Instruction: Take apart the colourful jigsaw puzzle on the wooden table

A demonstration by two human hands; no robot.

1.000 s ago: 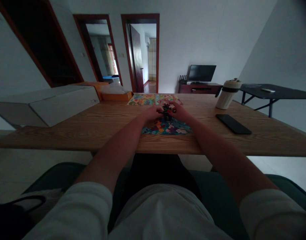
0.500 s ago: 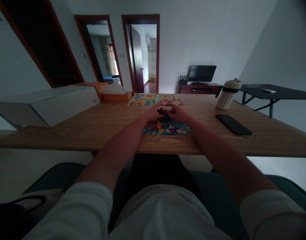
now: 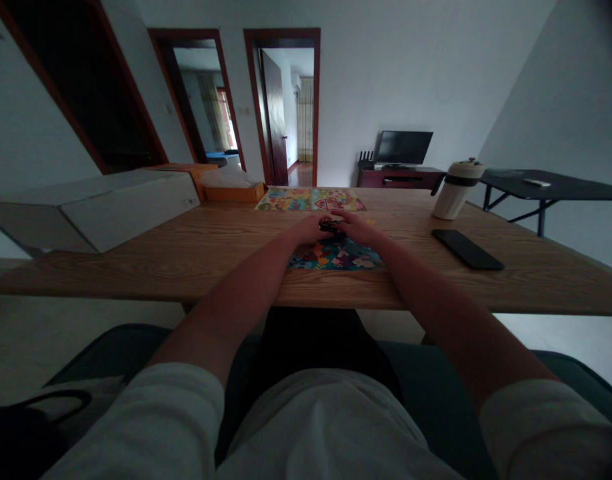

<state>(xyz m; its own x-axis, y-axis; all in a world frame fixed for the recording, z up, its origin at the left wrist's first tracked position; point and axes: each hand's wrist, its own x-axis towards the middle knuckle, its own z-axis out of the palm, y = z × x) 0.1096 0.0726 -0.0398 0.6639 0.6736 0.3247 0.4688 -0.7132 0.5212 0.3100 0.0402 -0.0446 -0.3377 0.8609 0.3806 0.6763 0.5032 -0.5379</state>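
Note:
A small dark object with reddish and light bits (image 3: 329, 227) is between my hands, above the middle of the wooden table; it is too small and dim to name. My left hand (image 3: 310, 229) is closed on its left side. From the right, my right hand (image 3: 353, 228) grips the same object, its fingers curving over the top. Beneath them lies a teal sheet with a colourful cartoon pattern (image 3: 336, 257), partly covered by my hands and forearms. The fingertips are hard to make out.
Two bright illustrated sheets (image 3: 289, 199) lie beyond my hands. To the left are a long white box (image 3: 131, 210) and an orange tray (image 3: 235, 193). On the right stand a cream tumbler (image 3: 452, 197) and a flat black phone-like slab (image 3: 467, 249).
My hands have shifted slightly around the small dark object, and it has turned a little. My right fingers now reach further over it. Nothing else on the table has moved.

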